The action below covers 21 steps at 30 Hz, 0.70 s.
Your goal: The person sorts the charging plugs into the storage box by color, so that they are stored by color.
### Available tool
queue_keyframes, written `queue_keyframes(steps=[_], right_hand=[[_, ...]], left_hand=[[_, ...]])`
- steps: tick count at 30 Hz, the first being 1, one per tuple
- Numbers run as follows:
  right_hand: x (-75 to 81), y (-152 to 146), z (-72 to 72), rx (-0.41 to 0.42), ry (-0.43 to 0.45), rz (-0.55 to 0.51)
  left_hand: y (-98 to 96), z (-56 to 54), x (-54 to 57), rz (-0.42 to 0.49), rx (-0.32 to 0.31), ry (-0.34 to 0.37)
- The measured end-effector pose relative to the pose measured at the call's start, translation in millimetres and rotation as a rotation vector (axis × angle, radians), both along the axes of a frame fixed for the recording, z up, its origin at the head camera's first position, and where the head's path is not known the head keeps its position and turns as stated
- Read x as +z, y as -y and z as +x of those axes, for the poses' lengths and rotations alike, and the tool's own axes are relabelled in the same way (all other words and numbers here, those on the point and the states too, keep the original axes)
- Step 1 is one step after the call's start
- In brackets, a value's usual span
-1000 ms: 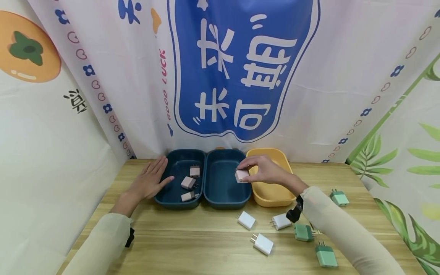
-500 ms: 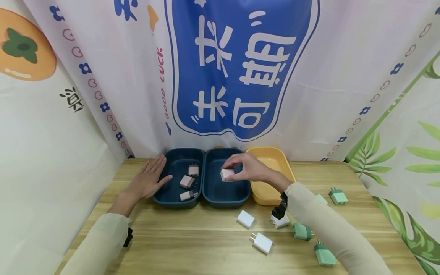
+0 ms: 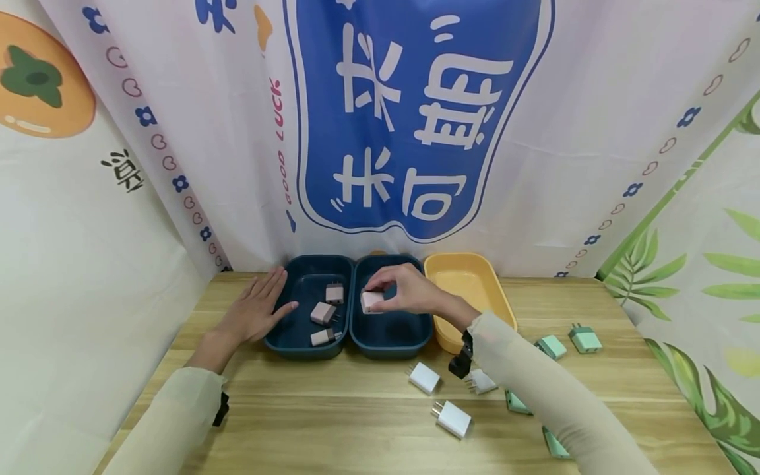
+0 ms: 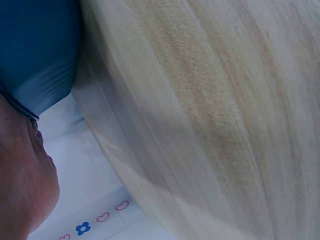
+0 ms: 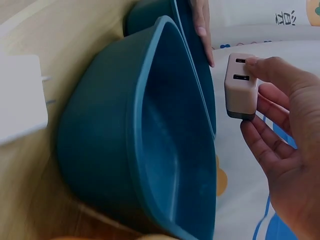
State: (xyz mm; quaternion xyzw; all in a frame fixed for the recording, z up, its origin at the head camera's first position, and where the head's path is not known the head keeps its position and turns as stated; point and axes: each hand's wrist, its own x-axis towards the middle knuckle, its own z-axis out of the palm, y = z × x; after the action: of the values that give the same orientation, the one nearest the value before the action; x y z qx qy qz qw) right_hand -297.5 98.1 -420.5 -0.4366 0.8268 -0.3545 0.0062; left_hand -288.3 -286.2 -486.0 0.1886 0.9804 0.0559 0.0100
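My right hand (image 3: 410, 290) pinches a pale pink USB charger (image 3: 372, 301) between thumb and fingers, over the middle blue bin (image 3: 392, 349). Two USB ports and a grey band show on this charger (image 5: 241, 87) in the right wrist view. My left hand (image 3: 252, 313) lies with straight fingers along the left edge of the left blue bin (image 3: 305, 353). Inside that bin sit three pink-and-grey chargers, among them one charger (image 3: 324, 314) in the middle. In the left wrist view, part of the left hand (image 4: 25, 175) shows beside the blue bin wall (image 4: 40, 55).
A yellow bin (image 3: 469, 264) stands right of the blue ones. White chargers, such as this white charger (image 3: 453, 419), lie on the wooden table (image 3: 332, 422) in front. Several green chargers, one green charger (image 3: 586, 339) among them, lie at right, some partly behind the right sleeve (image 3: 558, 389).
My right hand has moved left with the pink charger, from the border of the yellow bin to the left part of the middle blue bin. The left hand has stayed at its bin.
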Motion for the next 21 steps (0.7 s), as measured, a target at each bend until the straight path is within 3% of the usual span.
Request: queue_keyframes(steps=[21], right_hand=[[-22.1, 47.8, -0.6, -0.03, 0.04, -0.108]], left_hand=[[1.3, 0.8, -4.2, 0.045, -0.018, -0.038]])
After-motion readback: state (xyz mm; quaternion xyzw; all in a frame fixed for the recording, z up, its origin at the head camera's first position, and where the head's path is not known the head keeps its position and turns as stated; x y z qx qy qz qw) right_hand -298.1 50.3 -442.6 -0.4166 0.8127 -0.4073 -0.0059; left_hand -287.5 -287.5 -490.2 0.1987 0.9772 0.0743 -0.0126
